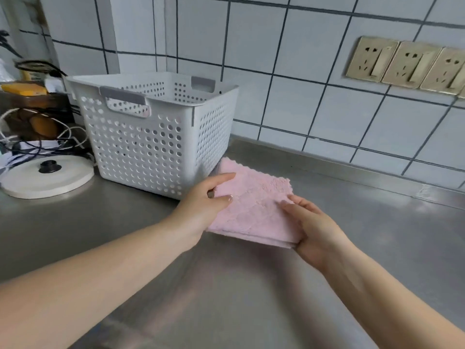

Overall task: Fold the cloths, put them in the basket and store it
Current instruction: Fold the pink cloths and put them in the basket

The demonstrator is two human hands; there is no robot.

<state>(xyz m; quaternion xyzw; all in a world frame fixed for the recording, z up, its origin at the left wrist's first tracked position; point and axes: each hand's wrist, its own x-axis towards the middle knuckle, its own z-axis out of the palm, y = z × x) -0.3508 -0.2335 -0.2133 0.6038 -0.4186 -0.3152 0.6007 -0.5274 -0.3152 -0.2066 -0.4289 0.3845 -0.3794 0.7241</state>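
Holding folded pink cloth at both ends, left hand pinching its left edge, right hand gripping the right corner, cloth just above steel bench, white perforated basket just behind-left, interior mostly hidden, round white lid further left.

Setting: a kitchen. A stainless steel counter is running along a white tiled wall. Three wall sockets are sitting at 2 o'clock; a white round lid is lying at 9 o'clock.
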